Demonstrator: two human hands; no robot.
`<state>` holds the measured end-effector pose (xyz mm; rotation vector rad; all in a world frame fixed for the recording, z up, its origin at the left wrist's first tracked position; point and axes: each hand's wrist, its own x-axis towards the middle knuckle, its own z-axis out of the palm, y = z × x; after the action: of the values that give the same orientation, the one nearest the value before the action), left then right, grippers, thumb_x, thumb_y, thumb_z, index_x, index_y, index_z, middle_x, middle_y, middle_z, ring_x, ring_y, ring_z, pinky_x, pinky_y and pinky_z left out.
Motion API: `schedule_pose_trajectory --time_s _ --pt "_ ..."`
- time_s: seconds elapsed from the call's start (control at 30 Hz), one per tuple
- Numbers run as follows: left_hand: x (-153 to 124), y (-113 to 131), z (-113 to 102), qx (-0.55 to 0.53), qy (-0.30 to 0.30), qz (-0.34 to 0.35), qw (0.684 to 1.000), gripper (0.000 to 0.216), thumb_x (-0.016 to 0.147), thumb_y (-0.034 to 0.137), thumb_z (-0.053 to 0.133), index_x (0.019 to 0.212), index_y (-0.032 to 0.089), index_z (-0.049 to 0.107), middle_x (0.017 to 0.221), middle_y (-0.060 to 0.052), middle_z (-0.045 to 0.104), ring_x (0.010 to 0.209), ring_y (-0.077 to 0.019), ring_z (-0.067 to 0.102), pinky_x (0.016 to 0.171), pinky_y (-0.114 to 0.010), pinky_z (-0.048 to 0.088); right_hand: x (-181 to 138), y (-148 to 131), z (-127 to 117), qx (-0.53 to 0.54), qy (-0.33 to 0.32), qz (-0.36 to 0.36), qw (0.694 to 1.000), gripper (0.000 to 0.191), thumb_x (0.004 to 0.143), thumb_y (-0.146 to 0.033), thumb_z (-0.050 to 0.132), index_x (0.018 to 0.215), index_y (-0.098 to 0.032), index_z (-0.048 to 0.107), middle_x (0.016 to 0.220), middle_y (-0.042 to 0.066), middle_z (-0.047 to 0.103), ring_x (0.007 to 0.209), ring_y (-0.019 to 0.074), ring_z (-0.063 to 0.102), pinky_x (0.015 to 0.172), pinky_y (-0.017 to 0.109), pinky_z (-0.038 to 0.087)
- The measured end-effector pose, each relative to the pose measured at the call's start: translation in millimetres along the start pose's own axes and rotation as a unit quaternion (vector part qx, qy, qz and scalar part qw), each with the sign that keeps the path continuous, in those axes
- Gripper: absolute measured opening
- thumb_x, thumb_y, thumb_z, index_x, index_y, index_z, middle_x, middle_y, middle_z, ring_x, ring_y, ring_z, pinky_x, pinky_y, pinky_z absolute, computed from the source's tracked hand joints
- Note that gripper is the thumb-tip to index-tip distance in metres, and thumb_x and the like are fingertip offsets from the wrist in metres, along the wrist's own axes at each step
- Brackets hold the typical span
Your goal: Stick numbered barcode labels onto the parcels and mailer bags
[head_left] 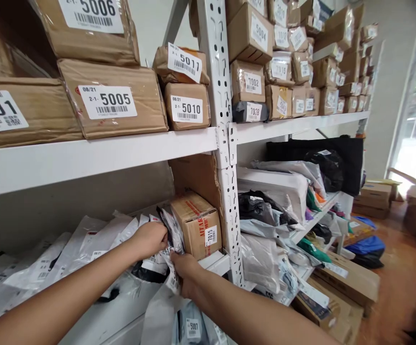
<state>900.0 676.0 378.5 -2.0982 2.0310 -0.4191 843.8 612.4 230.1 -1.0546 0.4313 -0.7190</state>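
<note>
My left hand [151, 238] is closed on the top edges of the plastic mailer bags [85, 242] standing in a row on the lower shelf. My right hand [188, 273] grips a grey mailer bag [174, 239] just to the right of it, fingers curled round its lower edge. Both hands meet beside a small cardboard box labelled 7015 [196, 223], which stands at the right end of the row against the upright post [225, 158].
Labelled cardboard boxes 5005 [112, 98], 5010 [187, 106] and 5011 [181, 64] fill the upper shelf [96, 153]. More bags and parcels pile on the right bay [283, 211]. Flat boxes [351, 282] lie on the floor. A bag labelled 5007 [192, 327] sits below my right hand.
</note>
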Motion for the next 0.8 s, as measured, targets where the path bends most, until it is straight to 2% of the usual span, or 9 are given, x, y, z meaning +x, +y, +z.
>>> schedule_pose_trajectory --time_s 0.2,0.37,0.47,0.6,0.67,0.73,0.8 --pt "-0.9 7.5 2.0 0.065 -0.003 -0.023 0.998 0.017 0.085 0.026 0.056 0.092 0.012 0.064 0.098 -0.008 0.070 0.092 -0.0197 0.065 0.083 -0.041 0.051 -18.9 -11.0 -2.1 0.024 0.041 0.057 0.997 0.025 0.072 -0.031 0.070 0.059 -0.018 0.055 0.041 -0.003 0.054 0.043 0.0153 0.055 0.047 0.028 0.045" --pt "-2.1 7.1 2.7 0.077 -0.003 -0.011 0.997 0.018 0.085 0.027 0.056 0.092 0.012 0.064 0.097 -0.008 0.070 0.091 -0.0194 0.065 0.083 -0.041 0.052 -44.0 -14.4 -2.5 0.047 0.057 0.068 0.995 0.032 0.073 -0.044 0.067 0.058 -0.018 0.056 0.042 -0.001 0.055 0.041 0.0155 0.053 0.045 0.029 0.045" --pt "-3.0 8.1 3.1 0.076 0.005 -0.003 0.997 0.016 0.083 0.023 0.056 0.090 0.011 0.065 0.095 -0.011 0.071 0.088 -0.0208 0.066 0.081 -0.040 0.051 -64.2 -18.3 -6.5 0.058 0.066 0.065 0.994 0.036 0.073 -0.049 0.064 0.057 -0.018 0.057 0.040 -0.002 0.054 0.037 0.0127 0.048 0.040 0.025 0.040" --pt "-8.0 8.8 4.0 0.067 0.032 0.016 0.997 0.019 0.078 0.016 0.056 0.093 0.010 0.066 0.096 -0.017 0.070 0.087 -0.0263 0.067 0.076 -0.037 0.051 -95.0 -22.9 -20.5 0.053 0.022 0.057 0.997 0.041 0.066 -0.051 0.069 0.049 -0.018 0.053 0.031 -0.007 0.043 0.026 0.0051 0.028 0.029 0.020 0.021" --pt "-12.6 7.6 4.3 0.061 0.045 0.034 0.996 0.022 0.077 0.016 0.055 0.095 0.011 0.065 0.095 -0.016 0.070 0.086 -0.0276 0.066 0.074 -0.037 0.051 -106.6 -21.7 -30.4 0.051 -0.016 0.046 0.997 0.046 0.057 -0.055 0.074 0.046 -0.019 0.048 0.030 -0.008 0.041 0.024 0.0039 0.026 0.027 0.019 0.014" --pt "-17.8 6.0 4.9 0.055 0.048 0.065 0.995 0.018 0.079 0.021 0.055 0.091 0.016 0.067 0.091 -0.012 0.069 0.083 -0.0264 0.066 0.072 -0.036 0.051 -113.7 -18.0 -40.4 0.062 -0.031 0.023 0.997 0.054 0.048 -0.059 0.078 0.044 -0.020 0.041 0.030 -0.008 0.042 0.025 0.0031 0.028 0.028 0.019 0.013" --pt "-22.3 5.3 6.5 0.049 0.047 0.098 0.993 0.017 0.081 0.028 0.054 0.086 0.021 0.069 0.088 -0.010 0.067 0.082 -0.0255 0.065 0.070 -0.034 0.050 -117.3 -13.4 -49.1 0.076 -0.026 0.006 0.997 0.056 0.047 -0.059 0.079 0.045 -0.020 0.038 0.033 -0.008 0.043 0.027 0.0027 0.030 0.031 0.018 0.015"
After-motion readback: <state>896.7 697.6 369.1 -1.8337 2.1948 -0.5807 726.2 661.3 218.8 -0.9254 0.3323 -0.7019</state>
